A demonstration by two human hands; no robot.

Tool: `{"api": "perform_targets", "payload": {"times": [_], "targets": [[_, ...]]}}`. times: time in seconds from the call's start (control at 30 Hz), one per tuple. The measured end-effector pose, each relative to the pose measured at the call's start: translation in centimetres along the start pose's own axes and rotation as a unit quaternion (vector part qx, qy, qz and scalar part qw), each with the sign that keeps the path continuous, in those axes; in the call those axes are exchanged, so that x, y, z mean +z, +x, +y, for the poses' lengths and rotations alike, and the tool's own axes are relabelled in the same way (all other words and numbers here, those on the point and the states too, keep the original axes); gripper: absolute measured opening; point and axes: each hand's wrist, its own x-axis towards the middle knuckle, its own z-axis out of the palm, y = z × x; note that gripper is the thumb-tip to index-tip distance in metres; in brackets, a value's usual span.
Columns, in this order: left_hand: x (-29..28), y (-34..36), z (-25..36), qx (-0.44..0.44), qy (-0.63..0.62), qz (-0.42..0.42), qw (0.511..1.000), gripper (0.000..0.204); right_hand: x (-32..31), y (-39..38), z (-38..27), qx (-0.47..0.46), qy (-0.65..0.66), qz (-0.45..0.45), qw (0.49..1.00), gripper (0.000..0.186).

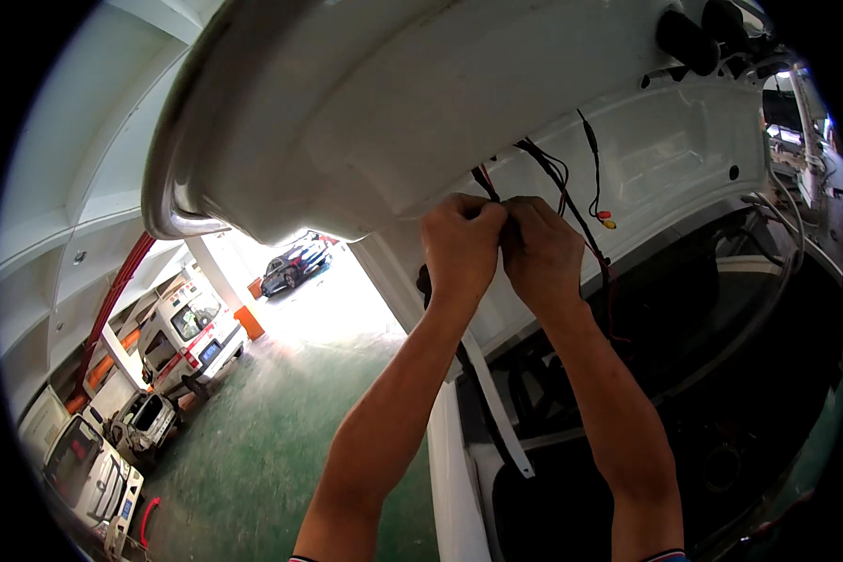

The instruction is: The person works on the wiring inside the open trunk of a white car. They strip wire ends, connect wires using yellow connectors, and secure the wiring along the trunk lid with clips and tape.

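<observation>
From where I stand, the person has both arms raised beneath a white vehicle panel point(328, 140), working at a short run of red and black wires point(486, 182) that drops out of it. The left hand point(461, 248) is pinched on those wires, thumb against bent forefinger, and the right hand point(545, 258) is closed on them too, right up against the left; the fingertips are mostly hidden, so I can't quite make out how each one sits. Just to the right of the hands hangs a black wiring harness point(551, 170), and beyond it a thin black cable point(594, 155) ending in red and yellow connectors point(607, 220). Over to the left, a white van point(189, 330) with red markings stands on the green floor point(281, 440).
</observation>
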Motion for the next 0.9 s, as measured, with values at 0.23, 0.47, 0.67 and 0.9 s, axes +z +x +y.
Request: {"api": "perform_targets", "payload": {"times": [0.23, 0.47, 0.67, 0.9], "targets": [[-1.1, 0.3, 0.0, 0.018, 0.027, -0.03, 0.999, 0.023, -1.3, 0.9, -0.4, 0.171, 0.165, -0.098, 0.966, 0.012], [-3.2, 2.1, -0.9, 0.031, -0.038, -0.148, 0.988, 0.015, -2.6, 3.0, 0.3, 0.389, 0.425, -0.229, 0.785, 0.021], [-3.8, 2.8, -1.9, 0.0, -0.166, -0.214, 0.963, 0.019, -3.6, 3.7, -0.2, 0.461, 0.504, -0.242, 0.689, 0.024], [-3.8, 1.8, -1.8, -0.002, -0.126, -0.176, 0.976, 0.029, -3.0, 2.9, 0.1, 0.382, 0.426, -0.232, 0.787, 0.026]]}}
